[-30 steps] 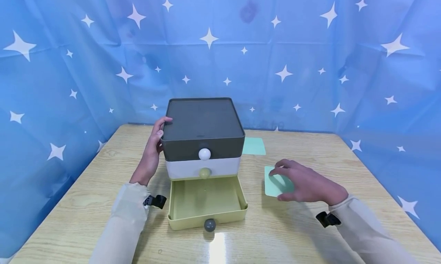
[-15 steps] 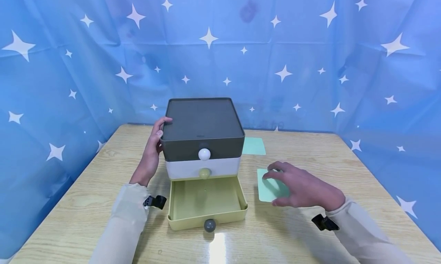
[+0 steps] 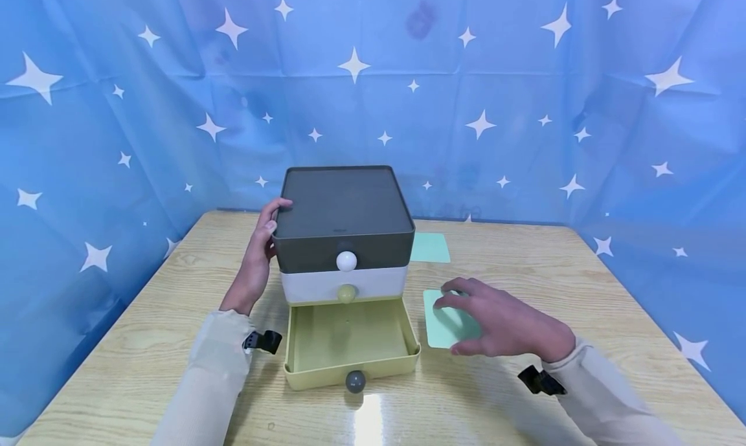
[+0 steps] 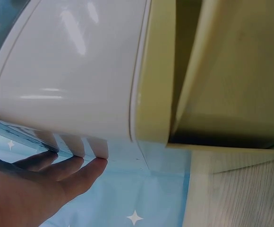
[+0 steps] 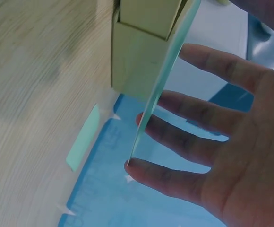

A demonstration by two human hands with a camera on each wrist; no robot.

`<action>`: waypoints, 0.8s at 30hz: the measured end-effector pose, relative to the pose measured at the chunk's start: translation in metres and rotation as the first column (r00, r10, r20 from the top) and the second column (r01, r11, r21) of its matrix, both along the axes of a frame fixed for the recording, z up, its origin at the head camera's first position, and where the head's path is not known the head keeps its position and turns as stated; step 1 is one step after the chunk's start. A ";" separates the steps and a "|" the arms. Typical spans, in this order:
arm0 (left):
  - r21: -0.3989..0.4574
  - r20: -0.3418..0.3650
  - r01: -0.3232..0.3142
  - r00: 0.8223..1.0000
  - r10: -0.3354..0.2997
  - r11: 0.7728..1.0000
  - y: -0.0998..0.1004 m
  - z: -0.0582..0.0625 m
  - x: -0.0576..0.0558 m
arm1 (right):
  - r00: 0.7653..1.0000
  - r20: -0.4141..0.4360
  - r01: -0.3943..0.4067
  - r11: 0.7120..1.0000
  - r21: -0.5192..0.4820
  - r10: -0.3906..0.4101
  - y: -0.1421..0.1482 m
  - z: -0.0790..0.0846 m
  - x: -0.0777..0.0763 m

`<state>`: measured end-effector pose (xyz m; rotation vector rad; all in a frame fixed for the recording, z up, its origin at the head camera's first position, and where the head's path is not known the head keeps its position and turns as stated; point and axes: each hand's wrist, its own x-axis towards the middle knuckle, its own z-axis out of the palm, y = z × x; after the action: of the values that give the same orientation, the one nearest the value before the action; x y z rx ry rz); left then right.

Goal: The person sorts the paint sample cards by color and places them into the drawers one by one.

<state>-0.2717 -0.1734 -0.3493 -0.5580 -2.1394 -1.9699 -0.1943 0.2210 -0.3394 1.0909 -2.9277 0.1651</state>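
My left hand (image 3: 253,258) rests against the left side of a stacked drawer box (image 3: 344,203), one fingertip over its dark grey top edge. In the left wrist view, its straight fingers touch the white side wall. The bottom yellow-green drawer (image 3: 384,369), with a dark grey ball knob (image 3: 355,382), is pulled out and holds nothing. Beside it, my right hand (image 3: 507,316) holds a thin mint-green square card (image 3: 445,329) by its edges, thumb at the near side. In the right wrist view the card (image 5: 160,82) is raised off the table, fingertips along its edge.
A second mint-green card (image 3: 430,247) lies on the wooden table (image 3: 583,271) behind the box's right side. The upper two drawers, with a white knob (image 3: 346,261) and a yellow-green knob (image 3: 346,294), are pushed in. A blue star-patterned curtain (image 3: 513,64) stands behind.
My right hand has carried the mint-green card left and slightly nearer to me, towards the pulled-out drawer. The left hand and the drawer box have stayed in place.
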 end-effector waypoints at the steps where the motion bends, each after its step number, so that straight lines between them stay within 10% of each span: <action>1: 0.000 -0.001 0.000 1.000 0.000 1.000 0.000 0.000 0.000 | 1.000 -0.003 -0.008 1.000 0.000 0.008 -0.001 0.000 0.000; 24: 0.007 -0.001 -0.019 1.000 0.019 1.000 0.002 -0.001 -0.001 | 0.991 0.038 -0.129 0.992 0.007 0.129 -0.034 -0.001 0.001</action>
<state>-0.2726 -0.1711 -0.3505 -0.5350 -2.1287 -1.9656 -0.1932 0.1869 -0.3402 1.2931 -2.8931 0.1747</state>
